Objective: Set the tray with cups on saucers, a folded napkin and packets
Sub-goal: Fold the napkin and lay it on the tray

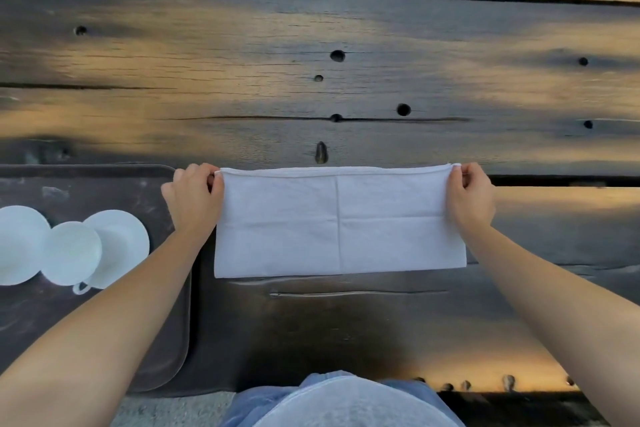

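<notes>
Folding the napkin, not finished yet.
The white napkin [339, 225] is stretched flat between the two hands, and its near edge lies below the fingers, closer to the person. The left hand [194, 199] pinches one far corner and the right hand [472, 199] pinches the other. Just left of the left fingers is the tray [104, 180], with a cup [71, 253] and saucers [126, 236] on it. Next, I think, the two corners should come together evenly for another fold. I see no packets.

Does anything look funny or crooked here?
The cup on the tray looks off-centre: it covers the left edge of one saucer and overlaps the other saucer. The napkin, pinched by the left hand and right hand, looks straight.
</notes>
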